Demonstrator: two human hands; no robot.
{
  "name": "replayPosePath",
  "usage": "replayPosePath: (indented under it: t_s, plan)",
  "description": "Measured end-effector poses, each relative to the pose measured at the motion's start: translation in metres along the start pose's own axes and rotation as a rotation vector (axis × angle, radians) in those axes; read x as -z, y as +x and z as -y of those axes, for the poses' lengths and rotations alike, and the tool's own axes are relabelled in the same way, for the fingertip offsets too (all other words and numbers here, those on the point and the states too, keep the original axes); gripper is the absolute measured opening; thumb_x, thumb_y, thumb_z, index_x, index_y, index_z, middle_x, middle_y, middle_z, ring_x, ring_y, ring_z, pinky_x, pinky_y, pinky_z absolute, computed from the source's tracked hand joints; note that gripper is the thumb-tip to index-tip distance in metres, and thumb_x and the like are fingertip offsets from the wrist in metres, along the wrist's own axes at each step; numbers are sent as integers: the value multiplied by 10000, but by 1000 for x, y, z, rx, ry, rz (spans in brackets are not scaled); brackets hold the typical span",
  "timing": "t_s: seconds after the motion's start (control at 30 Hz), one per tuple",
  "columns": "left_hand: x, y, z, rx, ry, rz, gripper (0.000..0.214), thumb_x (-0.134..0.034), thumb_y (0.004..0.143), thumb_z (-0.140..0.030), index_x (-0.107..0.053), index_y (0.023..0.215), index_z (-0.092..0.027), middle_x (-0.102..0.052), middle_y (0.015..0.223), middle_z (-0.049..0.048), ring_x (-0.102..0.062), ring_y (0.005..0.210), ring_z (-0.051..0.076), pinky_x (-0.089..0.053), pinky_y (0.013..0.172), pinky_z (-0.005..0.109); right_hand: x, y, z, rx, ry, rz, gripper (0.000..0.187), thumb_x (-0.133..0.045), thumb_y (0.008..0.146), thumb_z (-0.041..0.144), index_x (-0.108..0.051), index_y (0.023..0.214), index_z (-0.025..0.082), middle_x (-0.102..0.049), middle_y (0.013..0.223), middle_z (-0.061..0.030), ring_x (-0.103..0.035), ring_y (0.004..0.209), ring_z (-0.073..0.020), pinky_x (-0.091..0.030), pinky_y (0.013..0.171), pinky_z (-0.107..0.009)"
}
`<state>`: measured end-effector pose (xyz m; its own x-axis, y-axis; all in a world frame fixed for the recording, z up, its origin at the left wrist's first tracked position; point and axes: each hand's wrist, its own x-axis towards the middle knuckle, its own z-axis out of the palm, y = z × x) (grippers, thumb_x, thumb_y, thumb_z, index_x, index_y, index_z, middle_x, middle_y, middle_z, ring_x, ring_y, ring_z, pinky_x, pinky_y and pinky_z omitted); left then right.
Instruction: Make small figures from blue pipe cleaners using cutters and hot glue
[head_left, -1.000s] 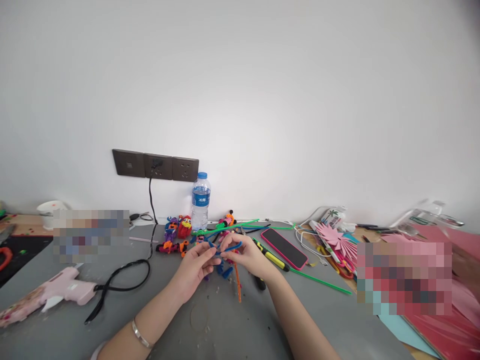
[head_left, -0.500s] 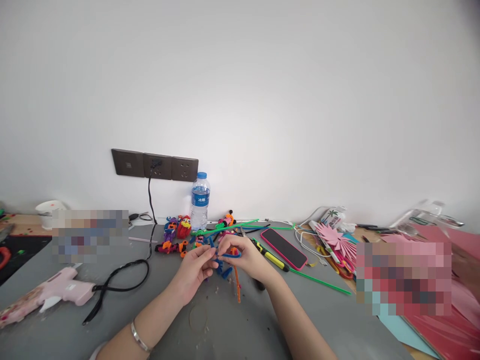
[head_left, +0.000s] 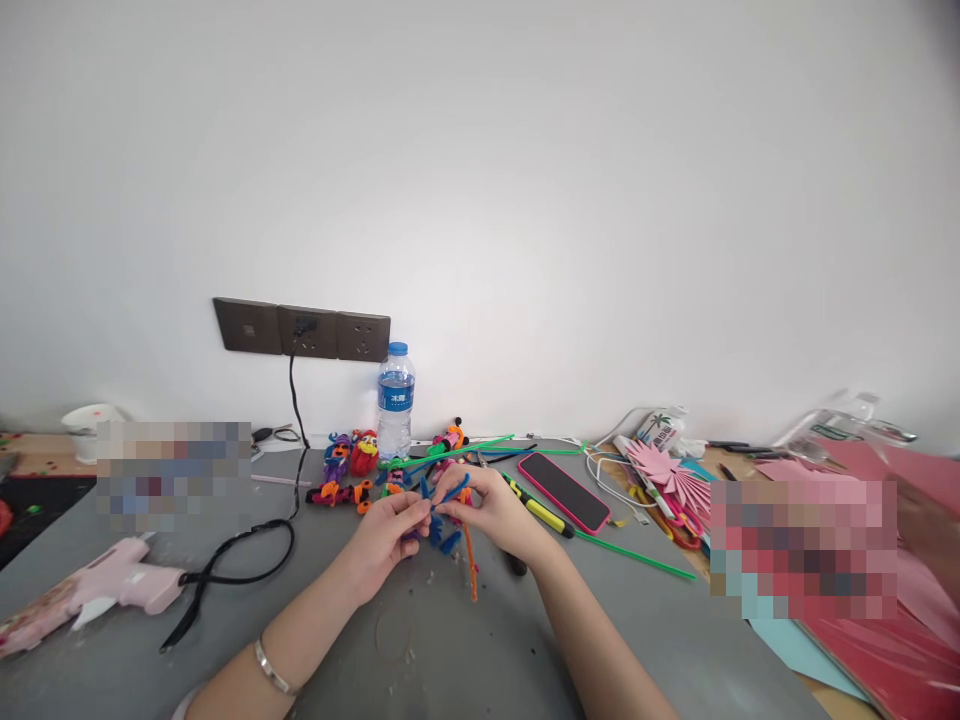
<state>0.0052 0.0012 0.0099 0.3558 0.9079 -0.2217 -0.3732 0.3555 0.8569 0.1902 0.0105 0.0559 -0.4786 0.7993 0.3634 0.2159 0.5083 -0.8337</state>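
A blue pipe cleaner [head_left: 454, 490] is pinched between the fingertips of both hands, above the middle of the table. My left hand [head_left: 391, 535] is closed on it from the left, thumb against index finger. From the right, my right hand [head_left: 491, 515] grips it too, and its bent end sticks up between the hands. More blue pipe cleaner pieces [head_left: 450, 543] lie just below the fingers. An orange pipe cleaner [head_left: 472, 565] hangs or lies beside my right hand; which one I cannot tell. Colourful pipe-cleaner figures [head_left: 339, 490] lie behind my left hand.
A water bottle [head_left: 396, 405] stands by the wall. Right of my hands lie a yellow-black cutter [head_left: 544, 510], a phone [head_left: 566, 492] and a green pipe cleaner [head_left: 637, 556]. A pink glue gun [head_left: 112, 590] with a black cord [head_left: 225, 560] is at left. Paper sheets [head_left: 810, 660] cover the right.
The blue pipe cleaner's end has swung upward between my fingers; before, it lay flatter along my right hand. The view has shifted slightly, and both hands stay close together.
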Motion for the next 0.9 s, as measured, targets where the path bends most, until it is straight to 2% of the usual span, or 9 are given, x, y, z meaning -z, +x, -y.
replayPosePath:
  t_s: [0.17,0.3,0.4,0.47,0.57,0.67,0.77,0.9]
  plan:
    - [-3,-4,-8,13,187,50,396,-832,605,-481,-630,611,-141,-548,602,-4,-416,557,84,-239,471,209,4,0,-2,-72,62,32,171,-676,852,374,-680,841,203,-650,854,-42,-592,760,-173,-523,744,-308]
    - [-6,-10,-11,77,304,163,414,-781,658,-516,-614,581,-146,-445,474,-44,-273,452,62,-143,476,250,8,0,-2,-114,163,71,239,-732,789,427,-673,790,196,-646,922,-56,-584,743,-165,-532,709,-302]
    - [-7,-11,-9,95,349,209,414,-737,709,-525,-607,593,-149,-415,449,-55,-227,443,61,-131,488,259,9,-1,-4,-177,263,104,250,-756,763,412,-667,788,180,-641,857,-40,-583,724,-152,-524,702,-290]
    - [-6,-10,-7,75,372,194,408,-728,715,-523,-595,605,-153,-431,475,-50,-248,453,66,-147,485,253,8,-1,-8,-214,307,85,245,-766,755,392,-663,796,173,-625,808,-24,-581,700,-142,-517,683,-278]
    - [-5,-7,-5,-27,453,132,384,-702,724,-535,-586,675,-172,-464,526,-44,-317,472,84,-200,483,242,7,0,-12,-241,322,36,247,-764,754,382,-652,804,168,-621,818,-20,-584,675,-130,-520,663,-270]
    - [-4,-6,-3,-239,652,86,351,-658,762,-515,-557,665,-193,-439,556,-47,-372,512,111,-247,518,246,5,0,-13,-254,317,17,260,-763,751,390,-643,815,168,-631,802,-17,-592,668,-131,-527,669,-276]
    - [-4,-8,-2,-414,842,48,346,-617,810,-450,-510,597,-200,-389,559,-47,-345,524,122,-224,535,256,3,1,-12,-268,319,16,282,-777,733,401,-642,808,165,-622,758,-7,-590,660,-131,-524,658,-273]
    - [-4,-11,-1,-480,969,31,350,-564,860,-385,-471,570,-214,-390,531,-38,-354,508,140,-210,540,267,1,2,-13,-289,309,13,295,-788,716,408,-634,773,164,-606,708,5,-582,640,-129,-513,647,-271]
